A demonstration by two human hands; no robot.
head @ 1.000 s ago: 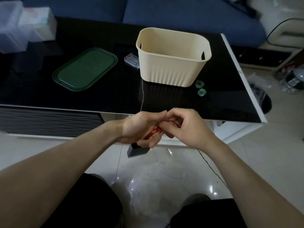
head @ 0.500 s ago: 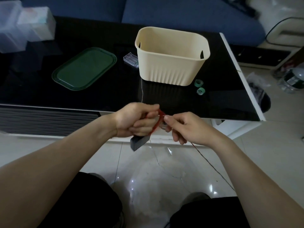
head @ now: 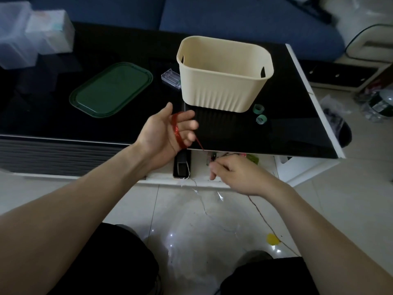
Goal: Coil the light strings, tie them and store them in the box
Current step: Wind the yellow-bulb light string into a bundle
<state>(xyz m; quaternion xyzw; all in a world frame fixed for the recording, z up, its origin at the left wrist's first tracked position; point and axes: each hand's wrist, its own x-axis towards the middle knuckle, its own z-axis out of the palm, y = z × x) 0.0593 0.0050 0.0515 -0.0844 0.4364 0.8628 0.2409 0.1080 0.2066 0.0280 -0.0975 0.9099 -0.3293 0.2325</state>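
Note:
A red light string (head: 176, 130) is wound in a coil around the spread fingers of my left hand (head: 165, 133), which is held palm-up over the table's front edge. From the coil a strand runs down to my right hand (head: 234, 173), which pinches it below the table edge. The rest of the strand (head: 263, 218) trails across the floor to the right. A black battery pack (head: 180, 165) hangs below my left hand. The cream ribbed box (head: 223, 81) stands open on the black table (head: 287, 128), just beyond my hands.
A green lid (head: 110, 89) lies left of the box, with a clear plastic case (head: 171, 78) between them. Two green tape rolls (head: 259, 113) sit right of the box. Clear containers (head: 32, 39) stand far left. A yellow bit (head: 273, 239) lies on the floor.
My left hand has opened and risen over the table edge with the coil round its fingers. My right hand has moved down and right, drawing the strand out.

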